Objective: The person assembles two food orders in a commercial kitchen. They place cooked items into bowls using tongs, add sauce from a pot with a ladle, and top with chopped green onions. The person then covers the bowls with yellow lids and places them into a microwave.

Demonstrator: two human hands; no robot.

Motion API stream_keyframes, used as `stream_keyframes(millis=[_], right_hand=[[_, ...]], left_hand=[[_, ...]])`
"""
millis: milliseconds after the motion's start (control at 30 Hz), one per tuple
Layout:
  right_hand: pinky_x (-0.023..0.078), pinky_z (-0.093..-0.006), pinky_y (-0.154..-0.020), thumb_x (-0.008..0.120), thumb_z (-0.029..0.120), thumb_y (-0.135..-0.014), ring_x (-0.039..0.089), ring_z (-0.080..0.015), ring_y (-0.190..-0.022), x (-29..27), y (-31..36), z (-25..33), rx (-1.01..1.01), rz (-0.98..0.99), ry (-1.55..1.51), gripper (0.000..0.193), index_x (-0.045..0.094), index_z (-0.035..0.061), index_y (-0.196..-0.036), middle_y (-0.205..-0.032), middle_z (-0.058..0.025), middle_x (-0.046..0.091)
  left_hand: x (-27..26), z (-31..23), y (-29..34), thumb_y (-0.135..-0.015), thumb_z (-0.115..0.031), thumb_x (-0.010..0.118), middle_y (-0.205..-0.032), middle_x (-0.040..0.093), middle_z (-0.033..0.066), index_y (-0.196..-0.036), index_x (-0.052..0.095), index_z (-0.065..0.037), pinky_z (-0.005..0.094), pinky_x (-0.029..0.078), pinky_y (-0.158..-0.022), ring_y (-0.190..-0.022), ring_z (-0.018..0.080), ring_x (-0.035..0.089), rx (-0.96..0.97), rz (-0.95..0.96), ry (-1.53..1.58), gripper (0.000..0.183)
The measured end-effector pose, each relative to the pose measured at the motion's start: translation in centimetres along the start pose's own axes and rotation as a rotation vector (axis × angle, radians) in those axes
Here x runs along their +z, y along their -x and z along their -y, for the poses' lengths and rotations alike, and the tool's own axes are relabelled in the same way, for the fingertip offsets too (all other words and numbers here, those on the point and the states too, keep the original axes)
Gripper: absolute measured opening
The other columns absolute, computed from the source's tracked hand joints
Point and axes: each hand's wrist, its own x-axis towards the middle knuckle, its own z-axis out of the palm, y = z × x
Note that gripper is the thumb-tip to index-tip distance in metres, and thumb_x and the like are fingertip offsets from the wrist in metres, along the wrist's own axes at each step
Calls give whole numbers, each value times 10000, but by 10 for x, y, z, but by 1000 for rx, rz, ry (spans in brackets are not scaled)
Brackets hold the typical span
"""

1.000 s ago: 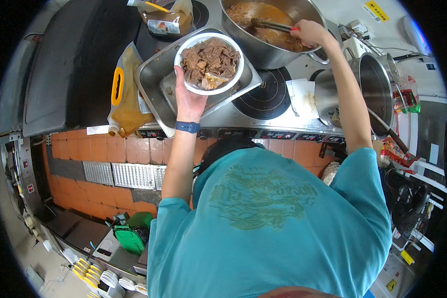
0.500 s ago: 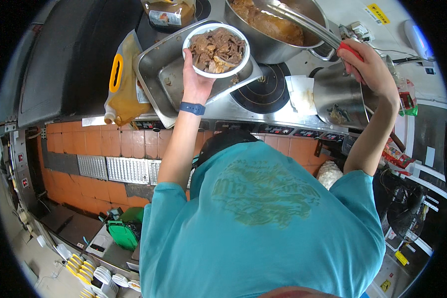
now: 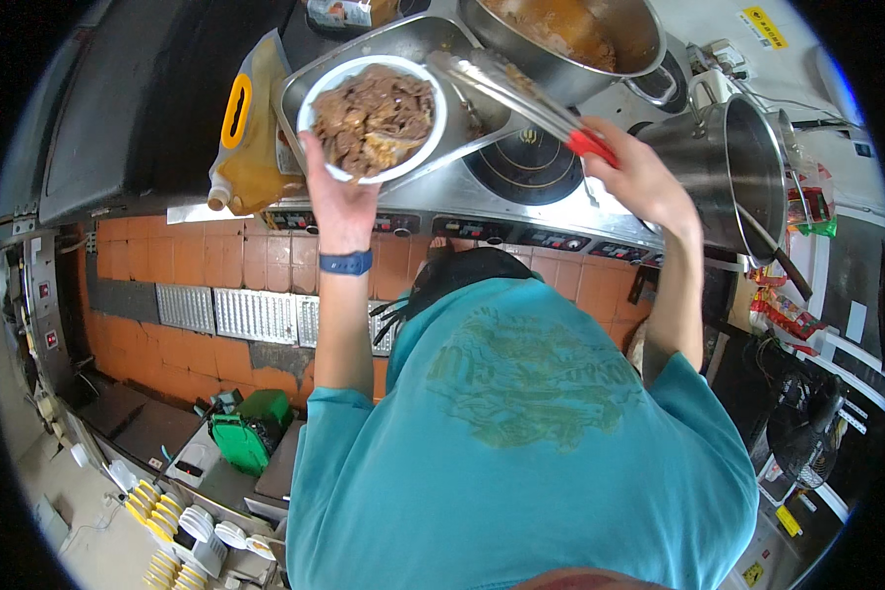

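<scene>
My left hand holds up a white bowl heaped with brown sliced meat. The thumb lies along the bowl's rim; the other fingers are hidden under it. Metal tongs with red grips are in my closed right hand, their tips beside the bowl's right rim. Whether anything is between the tips I cannot make out. Below the bowl lies a steel tray with brown residue. Behind the tongs stands a large steel pot with brown broth and pieces in it.
A jug of amber liquid with a yellow handle stands left of the tray. A black round hob sits at the counter's front. On the right is a tall steel pot with a long handle sticking out. A packaged container stands at the back.
The tongs have come down and left from the large pot to the bowl's side. My left hand and the bowl have moved slightly left and down in view.
</scene>
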Motion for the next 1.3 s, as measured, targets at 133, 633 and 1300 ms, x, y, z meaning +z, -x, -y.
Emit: stream_keyframes(millis=[133, 633, 1300], right_hand=[[506, -461, -908, 566, 301, -935, 660, -386, -1068, 60, -61, 13, -65, 161, 138, 552, 449, -25, -1364, -1063, -269, 685], [574, -445, -795, 679, 360, -912, 685, -288, -964, -122, 137, -142, -90, -877, 701, 373, 650, 120, -1195, -1064, -128, 688], [482, -374, -423, 569, 107, -803, 628, -239, -478, -233, 172, -329, 224, 274, 635, 234, 628, -84, -682, -573, -161, 623]], left_hand=[[-13, -17, 38, -1007, -537, 467, -1514, 426, 106, -1506, 365, -133, 509, 360, -1150, -1396, 292, 411, 74, -116, -32, 650], [48, 59, 121, -1016, -510, 464, -1485, 464, 101, -1489, 395, -133, 501, 429, -1097, -1365, 293, 450, -90, -46, -139, 609], [143, 310, 181, -1045, -463, 414, -1514, 439, 75, -1487, 402, -135, 496, 336, -1154, -1387, 271, 423, -246, 156, 18, 551]])
